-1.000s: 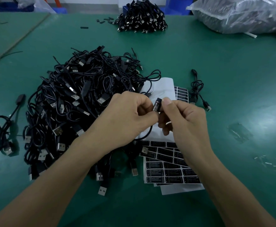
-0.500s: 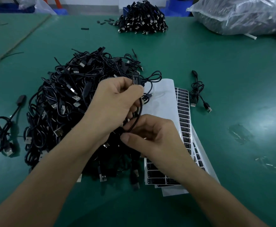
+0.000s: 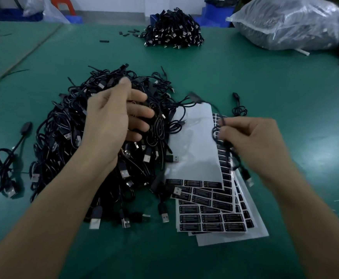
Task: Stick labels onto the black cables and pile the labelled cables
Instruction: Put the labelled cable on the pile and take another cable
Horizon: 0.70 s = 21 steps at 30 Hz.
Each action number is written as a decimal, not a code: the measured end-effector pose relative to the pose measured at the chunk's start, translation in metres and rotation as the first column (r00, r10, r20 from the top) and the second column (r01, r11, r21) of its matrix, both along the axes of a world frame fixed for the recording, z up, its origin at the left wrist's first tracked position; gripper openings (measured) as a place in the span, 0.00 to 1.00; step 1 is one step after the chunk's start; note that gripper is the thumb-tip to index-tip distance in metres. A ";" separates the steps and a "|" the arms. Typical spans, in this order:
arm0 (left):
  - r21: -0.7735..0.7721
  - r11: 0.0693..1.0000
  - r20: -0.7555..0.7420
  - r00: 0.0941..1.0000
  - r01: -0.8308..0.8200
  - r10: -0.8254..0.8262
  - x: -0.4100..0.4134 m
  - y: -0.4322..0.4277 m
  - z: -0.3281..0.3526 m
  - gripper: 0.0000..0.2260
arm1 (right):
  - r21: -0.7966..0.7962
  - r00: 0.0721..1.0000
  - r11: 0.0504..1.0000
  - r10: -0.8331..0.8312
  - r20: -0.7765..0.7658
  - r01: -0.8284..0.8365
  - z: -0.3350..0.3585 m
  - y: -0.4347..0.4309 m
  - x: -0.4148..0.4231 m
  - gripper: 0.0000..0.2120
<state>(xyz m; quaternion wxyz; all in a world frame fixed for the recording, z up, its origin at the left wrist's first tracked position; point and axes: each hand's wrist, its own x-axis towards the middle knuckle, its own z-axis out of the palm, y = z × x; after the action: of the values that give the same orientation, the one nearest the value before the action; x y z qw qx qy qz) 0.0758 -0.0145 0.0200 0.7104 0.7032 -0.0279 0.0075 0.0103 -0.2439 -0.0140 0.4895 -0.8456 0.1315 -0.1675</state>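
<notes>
Pinching a black cable (image 3: 245, 174) above the label sheets (image 3: 211, 218), the right hand (image 3: 253, 141) sits right of the big cable pile (image 3: 64, 125); the left hand (image 3: 112, 121) hovers over that pile, fingers spread.

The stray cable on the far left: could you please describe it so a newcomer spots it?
Find the big tangled heap on the green table. Just left of it lies one coiled cable, alone, its oval block stretched out toward the far side.

The left forearm (image 3: 49, 198) at 7 o'clock and the right forearm (image 3: 305, 208) at 5 o'clock are bare, without sleeves. The left hand (image 3: 112, 125) and right hand (image 3: 253, 146) are bare too. The right fingers (image 3: 225, 135) are blurred.
</notes>
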 end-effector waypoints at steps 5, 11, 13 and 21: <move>0.176 0.984 0.082 0.996 -0.036 0.021 0.005 0.006 -0.004 0.13 | -0.249 0.963 0.932 -0.270 0.009 0.264 -0.002 -0.039 0.039 0.16; 0.295 0.953 0.162 0.987 -0.065 0.017 0.008 0.008 -0.009 0.11 | -0.255 0.940 0.913 -0.338 -0.042 0.317 -0.002 -0.045 0.073 0.21; 0.322 0.943 0.193 0.981 -0.079 0.016 0.009 0.010 -0.010 0.10 | -0.282 0.934 0.900 -0.355 -0.035 0.331 0.001 -0.041 0.076 0.19; 0.351 0.934 0.179 0.984 -0.074 0.011 0.009 0.006 -0.013 0.10 | -0.388 0.999 0.921 0.043 0.029 -0.028 0.007 0.042 0.076 0.16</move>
<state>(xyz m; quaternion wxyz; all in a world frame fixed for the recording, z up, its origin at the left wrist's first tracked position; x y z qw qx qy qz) 0.0847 -0.0082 0.0066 0.5658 0.8172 -0.0755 0.0790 0.0867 -0.2016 -0.0071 0.3179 -0.9247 0.0714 -0.1969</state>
